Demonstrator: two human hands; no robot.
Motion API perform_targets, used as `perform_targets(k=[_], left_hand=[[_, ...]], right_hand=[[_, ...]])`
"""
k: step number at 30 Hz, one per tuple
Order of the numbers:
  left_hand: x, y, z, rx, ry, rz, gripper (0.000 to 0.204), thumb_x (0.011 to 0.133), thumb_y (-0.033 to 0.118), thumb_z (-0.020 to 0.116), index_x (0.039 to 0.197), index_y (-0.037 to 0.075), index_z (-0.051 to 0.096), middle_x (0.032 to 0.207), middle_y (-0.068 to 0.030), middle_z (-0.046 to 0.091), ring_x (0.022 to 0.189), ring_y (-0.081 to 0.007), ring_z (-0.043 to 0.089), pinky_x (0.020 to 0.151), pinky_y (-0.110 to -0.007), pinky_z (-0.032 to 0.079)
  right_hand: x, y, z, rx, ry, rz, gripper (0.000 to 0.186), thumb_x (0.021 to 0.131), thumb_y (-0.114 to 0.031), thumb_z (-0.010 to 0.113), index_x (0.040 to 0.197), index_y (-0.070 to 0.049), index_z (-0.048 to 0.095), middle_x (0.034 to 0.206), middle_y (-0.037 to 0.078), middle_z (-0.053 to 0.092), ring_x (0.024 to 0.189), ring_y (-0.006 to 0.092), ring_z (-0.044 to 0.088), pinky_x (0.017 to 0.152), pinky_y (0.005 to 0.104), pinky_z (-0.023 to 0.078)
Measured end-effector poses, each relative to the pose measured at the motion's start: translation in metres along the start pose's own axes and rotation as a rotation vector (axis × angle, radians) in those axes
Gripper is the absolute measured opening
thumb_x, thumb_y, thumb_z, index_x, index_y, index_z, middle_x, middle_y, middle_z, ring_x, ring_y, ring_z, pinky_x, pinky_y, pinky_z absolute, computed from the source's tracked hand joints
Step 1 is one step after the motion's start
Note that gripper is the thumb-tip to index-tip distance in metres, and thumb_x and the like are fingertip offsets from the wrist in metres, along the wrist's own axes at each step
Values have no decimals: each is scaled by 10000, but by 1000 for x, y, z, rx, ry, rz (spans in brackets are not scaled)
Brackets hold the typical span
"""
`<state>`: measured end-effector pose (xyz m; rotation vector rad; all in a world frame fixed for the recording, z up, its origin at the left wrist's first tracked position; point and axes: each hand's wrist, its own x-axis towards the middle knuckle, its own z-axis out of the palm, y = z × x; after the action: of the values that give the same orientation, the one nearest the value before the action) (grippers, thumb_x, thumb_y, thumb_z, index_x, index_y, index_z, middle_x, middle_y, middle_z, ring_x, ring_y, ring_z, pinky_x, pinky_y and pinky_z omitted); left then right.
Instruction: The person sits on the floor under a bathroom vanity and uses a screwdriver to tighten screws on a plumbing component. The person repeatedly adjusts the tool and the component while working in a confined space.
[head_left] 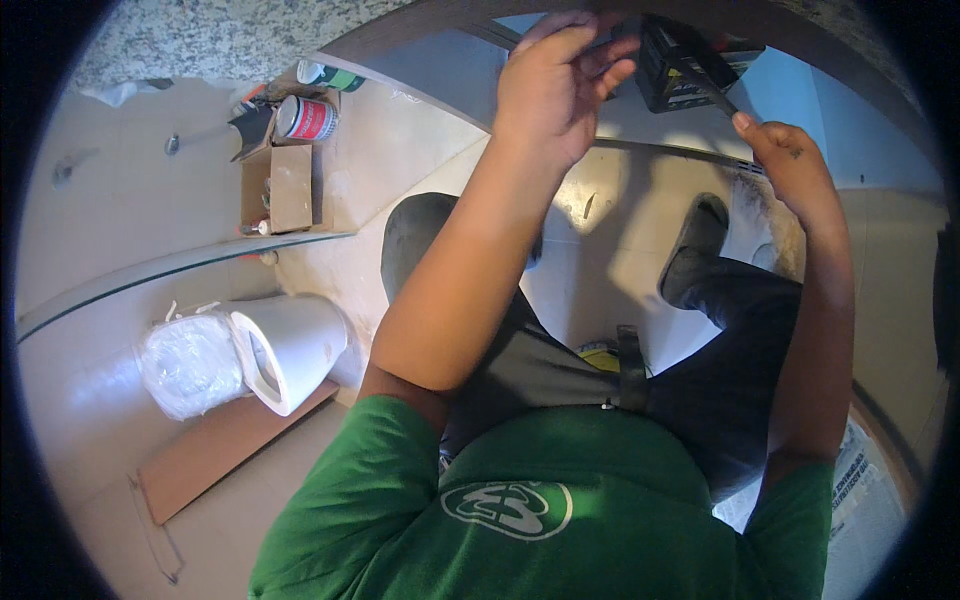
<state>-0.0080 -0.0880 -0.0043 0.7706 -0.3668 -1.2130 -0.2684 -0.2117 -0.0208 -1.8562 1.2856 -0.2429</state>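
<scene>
My left hand point(560, 85) is raised at the top middle, just below the dark edge of a speckled stone slab point(240, 38). Its fingers are apart and slightly bent, with the tips smeared by motion, and I see nothing held in it. At the upper right, my right hand point(797, 165) is closed, its thumb against the near end of a thin dark bar point(712, 92). The bar's far end runs up in front of a black open-sided box point(660, 75), where shadow hides what it meets.
To the left, a white toilet bowl point(310, 345) wrapped partly in plastic stands by a brown board point(235, 440). A glass panel edge point(180, 268) crosses behind it. Farther back are a cardboard box point(292, 188) and a red-labelled can point(305, 118). Printed plastic sheeting point(865, 490) lies at the lower right.
</scene>
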Motion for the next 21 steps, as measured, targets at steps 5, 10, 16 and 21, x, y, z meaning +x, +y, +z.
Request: perform_targets(k=[5,10,16,21], left_hand=[[3,-10,14,-18,147,83,179,964,118,600,1121,35,622,1062,-125,706,885,-231,684,745,-331,559],[1,-16,13,38,205,129,161,958,107,586,1075,14,646,974,-116,721,854,-205,684,731,-313,552],[-1,-12,9,-114,169,70,177,956,106,579,1091,17,652,1003,-114,722,903,-222,684,786,-344,555],[-19,-10,30,-227,131,42,152,960,104,594,1075,27,657,1082,-114,711,1064,-274,668,948,-432,541]], right_hand=[[3,5,11,-16,-14,-114,610,931,-606,635,584,-137,457,567,-53,389,499,69,340,440,259,269],[-2,-8,10,-20,1,-33,591,907,-587,676,585,-126,493,573,-57,406,546,84,364,522,275,307],[3,4,11,-3,26,-98,587,936,-591,639,590,-144,481,543,-61,380,482,60,333,434,253,259],[-1,-2,5,43,-13,-26,582,878,-582,713,599,-109,520,599,-51,444,586,90,395,561,279,347]])
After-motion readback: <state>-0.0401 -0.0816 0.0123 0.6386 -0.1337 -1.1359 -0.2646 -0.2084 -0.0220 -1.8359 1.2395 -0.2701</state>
